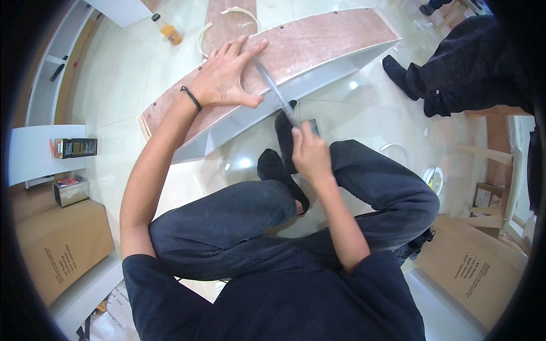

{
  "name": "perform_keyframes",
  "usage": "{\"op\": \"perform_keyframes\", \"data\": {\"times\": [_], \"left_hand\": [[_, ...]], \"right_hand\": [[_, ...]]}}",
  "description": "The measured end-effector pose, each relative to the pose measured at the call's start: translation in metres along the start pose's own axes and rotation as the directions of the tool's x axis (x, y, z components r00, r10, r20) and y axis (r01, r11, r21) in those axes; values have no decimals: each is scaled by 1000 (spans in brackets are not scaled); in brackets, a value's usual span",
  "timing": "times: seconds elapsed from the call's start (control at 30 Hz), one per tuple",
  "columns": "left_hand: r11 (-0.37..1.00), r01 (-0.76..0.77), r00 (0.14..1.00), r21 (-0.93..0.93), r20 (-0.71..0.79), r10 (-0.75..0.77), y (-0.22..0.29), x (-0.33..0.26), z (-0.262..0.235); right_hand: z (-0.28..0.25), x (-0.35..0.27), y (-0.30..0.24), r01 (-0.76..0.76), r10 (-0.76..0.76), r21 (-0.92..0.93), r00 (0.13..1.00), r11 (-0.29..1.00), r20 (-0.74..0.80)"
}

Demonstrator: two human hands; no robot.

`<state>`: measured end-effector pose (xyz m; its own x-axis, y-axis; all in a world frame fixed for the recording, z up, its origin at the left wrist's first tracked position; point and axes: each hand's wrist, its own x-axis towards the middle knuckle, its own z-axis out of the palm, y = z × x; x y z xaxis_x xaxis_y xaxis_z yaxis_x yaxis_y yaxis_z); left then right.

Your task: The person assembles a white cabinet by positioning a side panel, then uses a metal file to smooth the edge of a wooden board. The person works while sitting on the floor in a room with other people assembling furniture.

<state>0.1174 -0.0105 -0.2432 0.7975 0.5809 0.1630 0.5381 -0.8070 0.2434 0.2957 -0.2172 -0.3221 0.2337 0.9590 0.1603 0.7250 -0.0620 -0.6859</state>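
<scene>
A long box-like panel (335, 35) with a bare reddish plywood face and a glossy white side lies across the floor in front of me. My left hand (227, 74) rests on the plywood with fingers spread, a black band round its wrist. In my right hand (310, 152) is a long, flat grey metal tool that looks like a file (274, 88), smeared by motion. It slants across the panel's near edge, its far end over the plywood beside my left thumb. My right fingers are wrapped round its near end, and a small dark block (314, 127) shows just beyond them.
A curled pale strip (203, 38) lies behind the panel, near an orange drink bottle (167, 29). Another person's legs (455, 65) stand at the right. Cardboard boxes (65, 247) flank me, and a white roll of tape (433, 177) sits by my right knee.
</scene>
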Motion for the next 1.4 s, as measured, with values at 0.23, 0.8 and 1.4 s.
{"op": "perform_keyframes", "data": {"times": [0.23,0.8,1.4], "left_hand": [[999,-31,998,38,-54,33,-9,9,7],[1000,-6,998,27,-65,8,-8,6,10],[935,-250,963,252,-38,268,39,5,-7]], "right_hand": [[-7,11,0,-188,196,115,978,975,-66],[-29,45,-12,-264,269,87,962,961,-44],[-91,112,44,-233,207,-116,958,966,-199]]}}
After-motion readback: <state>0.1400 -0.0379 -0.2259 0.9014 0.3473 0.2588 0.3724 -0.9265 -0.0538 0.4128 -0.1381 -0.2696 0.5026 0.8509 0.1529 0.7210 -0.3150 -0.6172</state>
